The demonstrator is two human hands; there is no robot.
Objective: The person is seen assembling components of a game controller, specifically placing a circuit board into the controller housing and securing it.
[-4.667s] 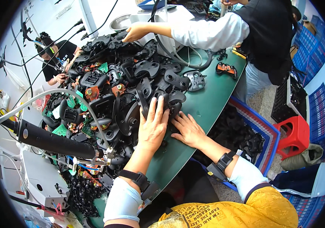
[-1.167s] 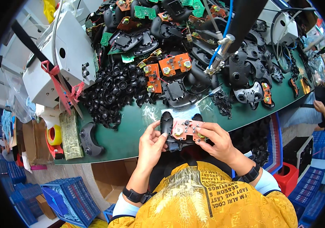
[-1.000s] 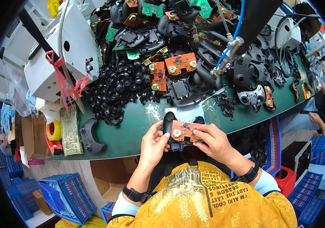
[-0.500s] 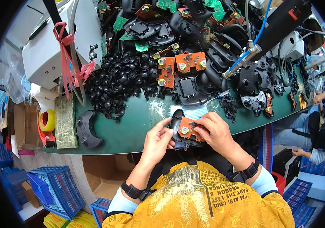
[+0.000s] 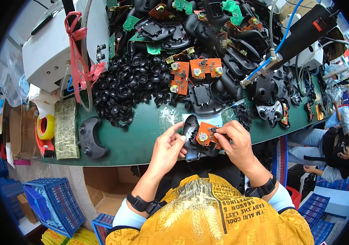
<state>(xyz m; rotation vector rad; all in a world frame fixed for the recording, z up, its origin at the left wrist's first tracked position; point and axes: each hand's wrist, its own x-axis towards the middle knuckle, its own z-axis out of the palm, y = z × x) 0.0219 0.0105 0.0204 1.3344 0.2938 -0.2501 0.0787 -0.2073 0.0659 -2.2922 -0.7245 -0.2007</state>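
Observation:
A black game controller shell half (image 5: 190, 127) lies at the table's near edge, its inner side up. My left hand (image 5: 167, 146) is beside its left edge, index finger stretched out and thumb apart from it. Whether the fingertips touch the shell I cannot tell. My right hand (image 5: 236, 143) pinches the right side of an orange circuit board (image 5: 204, 134) with thumb and fingers. The board is tilted over the shell and covers part of it. Behind them, a pale blue cloth (image 5: 211, 119) lies on the green table (image 5: 141, 143).
Black thumbstick caps (image 5: 129, 81) are heaped at the back left. Orange boards (image 5: 206, 68) and more shells (image 5: 203, 99) lie behind my hands. A controller (image 5: 92, 138) sits at left near yellow tape (image 5: 45, 127). An electric screwdriver (image 5: 305, 36) hangs at upper right; another person (image 5: 337, 139) is far right.
My right hand has shifted slightly right, and the orange board with it, now more tilted and showing more of the shell. My left index finger has lifted away from the shell's edge.

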